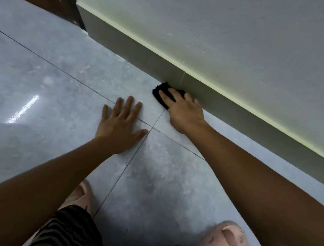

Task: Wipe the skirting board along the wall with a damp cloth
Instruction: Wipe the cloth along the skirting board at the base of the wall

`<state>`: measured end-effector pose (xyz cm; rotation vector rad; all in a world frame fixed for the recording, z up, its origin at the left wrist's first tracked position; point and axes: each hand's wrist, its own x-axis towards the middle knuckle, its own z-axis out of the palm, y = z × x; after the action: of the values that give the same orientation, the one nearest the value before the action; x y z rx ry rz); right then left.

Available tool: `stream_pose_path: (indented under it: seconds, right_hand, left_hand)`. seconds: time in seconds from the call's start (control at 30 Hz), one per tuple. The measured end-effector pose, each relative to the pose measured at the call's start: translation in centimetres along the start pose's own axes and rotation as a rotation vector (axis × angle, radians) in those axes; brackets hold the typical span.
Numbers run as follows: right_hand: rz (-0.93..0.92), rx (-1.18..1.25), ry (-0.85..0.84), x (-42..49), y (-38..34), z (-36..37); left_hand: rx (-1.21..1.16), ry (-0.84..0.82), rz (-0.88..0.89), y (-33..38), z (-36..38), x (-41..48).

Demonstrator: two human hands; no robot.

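The cloth lies against the foot of the skirting board, where the board meets the floor. The right grip presses it with extended fingers. The left grip rests spread on the floor, holding nothing. Wiping appears under way. No wiped stretch shows, so the remaining length cannot be told.

The right hand covers most of the black cloth. The skirting board runs off the right edge. The left pink slipper is mostly hidden behind forearm and knee.
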<state>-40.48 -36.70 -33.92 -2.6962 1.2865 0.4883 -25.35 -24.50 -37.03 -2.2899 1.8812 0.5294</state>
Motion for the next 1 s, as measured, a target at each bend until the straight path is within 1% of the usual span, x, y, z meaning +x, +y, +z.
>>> stream_pose_path:
  seconds: [0.07,0.13,0.23,0.33,0.5,0.57,0.63,0.77,0.87,0.93,1.0]
  right_hand:
    - [-0.010,-0.046,0.030,-1.4,1.8,0.6]
    - [0.034,-0.065,0.036,-3.8,4.2,1.7]
    - [0.089,-0.099,-0.043,-6.6,6.8,2.0]
    - [0.073,-0.139,-0.102,-5.4,5.7,0.9]
    - [-0.051,-0.146,-0.060,1.2,-0.9,-1.4]
    - [-0.075,-0.143,-0.085,4.1,-3.5,-2.3]
    - [-0.090,-0.148,-0.104,5.3,-4.4,-2.6]
    - [-0.082,-0.170,-0.066,2.2,-0.8,-1.3]
    - [-0.034,-0.207,-0.117,-1.4,2.5,-0.3]
    - [-0.038,-0.273,-0.131,-2.3,3.4,-0.2]
    - [-0.065,-0.298,-0.121,-1.4,2.7,-0.5]
  left_hand:
    - [0.008,0.014,-0.003,-0.8,-0.1,0.0]
    - [0.004,0.027,-0.032,-2.6,-0.4,0.2]
    - [-0.010,0.013,-0.049,-5.0,-0.8,0.4]
    - [-0.020,-0.002,-0.047,-5.4,-0.7,0.3]
    - [-0.034,0.026,-0.073,-4.8,-0.2,0.2]
    - [-0.030,0.040,-0.070,-5.1,-0.2,0.2]
    - [-0.022,0.034,-0.061,-5.2,-0.4,0.2]
    - [-0.015,0.042,-0.037,-6.1,-0.6,0.3]
    - [-0.059,0.047,-0.090,-8.0,-1.0,0.6]
    - [-0.054,0.022,-0.098,-8.7,-1.0,0.5]
    - [-0.046,0.017,-0.098,-8.7,-0.8,0.5]
